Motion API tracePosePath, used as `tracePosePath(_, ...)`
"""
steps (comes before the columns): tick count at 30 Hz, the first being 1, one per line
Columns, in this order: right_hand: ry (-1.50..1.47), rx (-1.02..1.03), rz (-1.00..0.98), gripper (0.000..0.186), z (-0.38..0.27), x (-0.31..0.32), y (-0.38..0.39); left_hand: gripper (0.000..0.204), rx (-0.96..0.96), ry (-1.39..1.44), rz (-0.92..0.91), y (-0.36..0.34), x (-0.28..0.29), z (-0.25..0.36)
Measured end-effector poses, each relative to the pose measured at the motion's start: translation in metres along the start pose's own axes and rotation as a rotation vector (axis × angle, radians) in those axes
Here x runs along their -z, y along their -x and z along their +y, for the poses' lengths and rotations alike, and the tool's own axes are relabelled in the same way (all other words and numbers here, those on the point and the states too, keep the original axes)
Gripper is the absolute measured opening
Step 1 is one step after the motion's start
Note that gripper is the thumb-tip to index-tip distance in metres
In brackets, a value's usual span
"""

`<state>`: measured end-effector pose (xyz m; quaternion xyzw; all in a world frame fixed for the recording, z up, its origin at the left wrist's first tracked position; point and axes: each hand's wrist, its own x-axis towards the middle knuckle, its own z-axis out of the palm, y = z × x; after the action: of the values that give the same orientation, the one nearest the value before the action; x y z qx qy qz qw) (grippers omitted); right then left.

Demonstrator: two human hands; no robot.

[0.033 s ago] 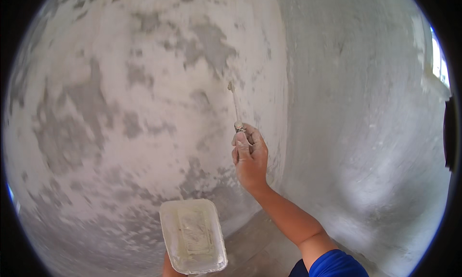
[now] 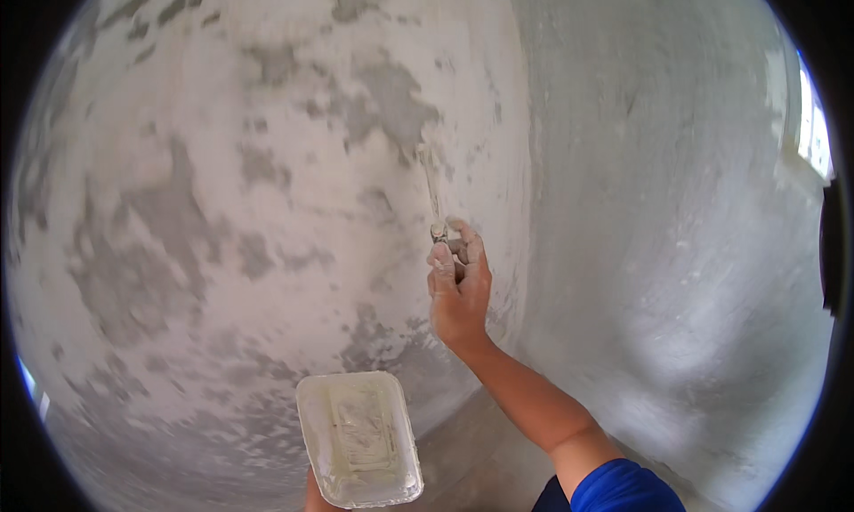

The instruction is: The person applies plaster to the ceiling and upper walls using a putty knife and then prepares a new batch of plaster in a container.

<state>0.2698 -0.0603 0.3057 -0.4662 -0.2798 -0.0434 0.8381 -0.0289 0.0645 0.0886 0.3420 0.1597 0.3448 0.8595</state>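
Note:
My right hand (image 2: 461,290), its fingers dusted white, grips a narrow putty knife (image 2: 431,192). The blade points up the patchy white-and-grey plastered wall (image 2: 196,272), with whitish paste on it; whether the tip touches the wall I cannot tell. At the bottom centre, a pale rectangular plastic tray (image 2: 310,419) with creamy paste smeared inside is held by my left hand (image 2: 320,492), whose fingers are hidden behind it; only some skin shows at the tray's lower left.
A plain grey wall (image 2: 649,201) meets the plastered wall at a corner to the right. A bright window (image 2: 814,125) shows at the far right rim. Below the corner is a dusty brown-grey floor (image 2: 471,441).
My right hand and the knife have shifted slightly left, the blade's tip a little higher on the wall. The tray sits marginally lower in view, and the view has tilted slightly.

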Motion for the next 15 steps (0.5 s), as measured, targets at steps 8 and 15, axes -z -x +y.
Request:
tracePosePath(8, 0.714, 0.225, 0.237, 0.045, -0.031, -0.147, -0.026, 0.063, 0.044, -0.035, 0.194, 0.081, -0.074, 0.182)
tracePosePath(15, 0.640, -0.359, 0.105, 0.056, -0.167, -0.214, 0.045, 0.064, 0.063, -0.091, 0.124, 0.099, -0.172, 0.354)
